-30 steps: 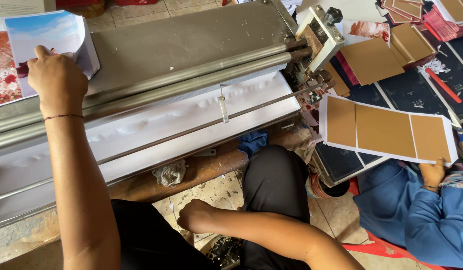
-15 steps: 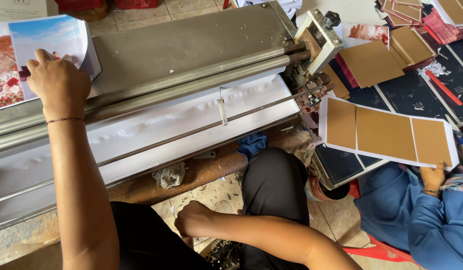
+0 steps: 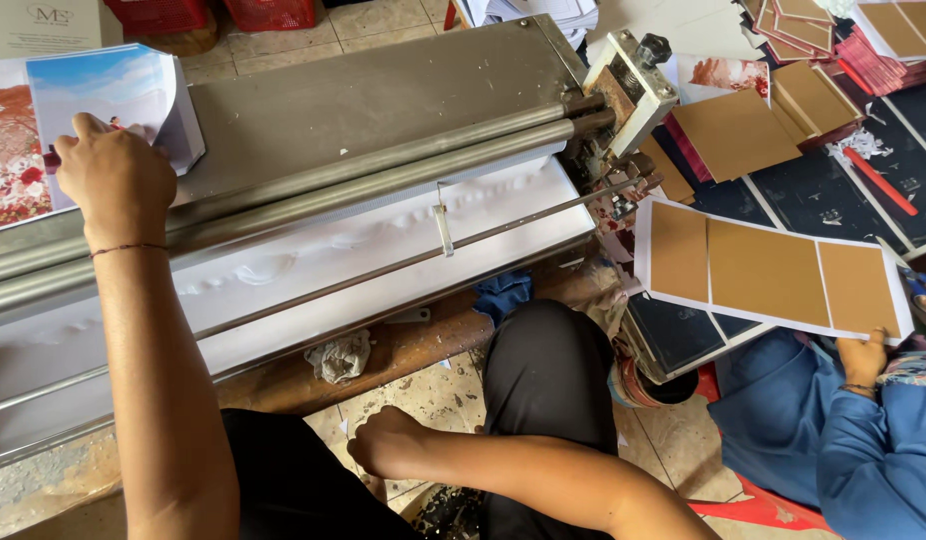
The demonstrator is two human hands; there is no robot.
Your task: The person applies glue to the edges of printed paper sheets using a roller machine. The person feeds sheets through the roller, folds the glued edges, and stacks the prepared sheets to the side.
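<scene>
Head view: left hand [image 3: 113, 172] pinches a printed sheet [image 3: 113, 90] at the far-left edge of the roller machine [image 3: 383, 90].
Right hand [image 3: 388, 442] rests fisted, empty, near the knees; fingertips hidden; sheet's left side cut off.

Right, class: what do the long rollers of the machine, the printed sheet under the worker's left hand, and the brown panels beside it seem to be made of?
Rollers: probably steel, grey with a dull sheen.
Printed sheet under the left hand: likely coated paper; it curls thinly and looks slightly glossy.
Brown panels: apparently matte cardboard, flat and stiff, on a white sheet.
</scene>
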